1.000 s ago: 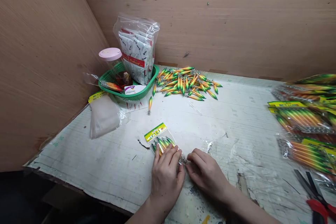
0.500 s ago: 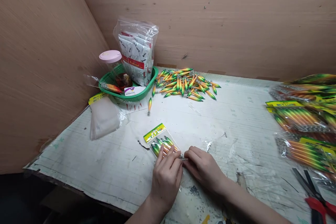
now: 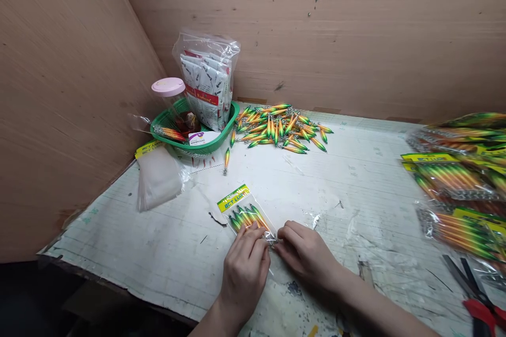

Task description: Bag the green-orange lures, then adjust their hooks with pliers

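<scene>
While left hand (image 3: 245, 268) and right hand (image 3: 306, 255) pinch the near end of the lure packet (image 3: 243, 210), which lies flat near the bench (image 3: 356, 179) front edge, risk: the lures' metal ends could snag film or fingertips.

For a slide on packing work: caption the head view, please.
Left hand and right hand meet at the near end of a packet of lures on the table, loose lures piled behind.

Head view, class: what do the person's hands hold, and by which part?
The left hand and right hand pinch the clear plastic packet of green-and-orange lures by its near end, opposite the yellow header.
</scene>
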The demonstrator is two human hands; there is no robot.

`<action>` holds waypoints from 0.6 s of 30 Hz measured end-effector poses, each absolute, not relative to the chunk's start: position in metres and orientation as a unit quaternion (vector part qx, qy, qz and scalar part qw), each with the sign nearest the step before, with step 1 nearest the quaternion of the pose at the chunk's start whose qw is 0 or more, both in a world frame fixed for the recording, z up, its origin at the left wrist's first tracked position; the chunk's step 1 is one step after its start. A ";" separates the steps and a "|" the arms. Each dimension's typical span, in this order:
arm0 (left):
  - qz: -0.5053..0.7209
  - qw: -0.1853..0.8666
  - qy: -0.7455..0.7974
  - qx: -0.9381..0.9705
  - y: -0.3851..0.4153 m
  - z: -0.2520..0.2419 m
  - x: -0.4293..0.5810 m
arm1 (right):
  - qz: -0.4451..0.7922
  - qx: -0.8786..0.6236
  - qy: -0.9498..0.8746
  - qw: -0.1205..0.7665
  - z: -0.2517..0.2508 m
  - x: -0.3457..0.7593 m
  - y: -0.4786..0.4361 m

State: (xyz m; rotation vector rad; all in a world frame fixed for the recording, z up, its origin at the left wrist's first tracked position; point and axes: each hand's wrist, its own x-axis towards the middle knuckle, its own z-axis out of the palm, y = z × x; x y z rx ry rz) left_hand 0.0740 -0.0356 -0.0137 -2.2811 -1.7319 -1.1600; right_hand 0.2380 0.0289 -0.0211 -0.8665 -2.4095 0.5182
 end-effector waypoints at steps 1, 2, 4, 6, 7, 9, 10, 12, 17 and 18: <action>-0.381 0.027 -0.554 -0.740 -0.035 -0.014 0.073 | 0.191 -0.322 -0.889 0.263 -0.021 0.237 0.029; -0.385 0.027 -0.549 -0.741 -0.035 -0.015 0.073 | 0.189 -0.325 -0.888 0.265 -0.022 0.236 0.029; -0.394 0.023 -0.543 -0.741 -0.036 -0.016 0.072 | 0.183 -0.332 -0.885 0.270 -0.022 0.235 0.030; -0.399 0.017 -0.538 -0.742 -0.036 -0.017 0.072 | 0.175 -0.338 -0.883 0.275 -0.022 0.233 0.029; -0.400 0.014 -0.536 -0.744 -0.037 -0.017 0.072 | 0.170 -0.339 -0.883 0.276 -0.022 0.233 0.029; -0.387 0.018 -0.544 -0.744 -0.038 -0.019 0.072 | 0.158 -0.332 -0.888 0.276 -0.022 0.233 0.029; -0.370 0.024 -0.560 -0.741 -0.039 -0.020 0.072 | 0.152 -0.325 -0.892 0.275 -0.021 0.233 0.029; -0.323 0.034 -0.602 -0.729 -0.039 -0.022 0.071 | 0.144 -0.311 -0.899 0.272 -0.021 0.234 0.029; -0.243 0.031 -0.639 -0.730 -0.038 -0.029 0.068 | 0.136 -0.292 -0.909 0.263 -0.020 0.233 0.031; -0.239 0.030 -0.639 -0.731 -0.039 -0.030 0.067 | 0.134 -0.291 -0.910 0.263 -0.020 0.232 0.032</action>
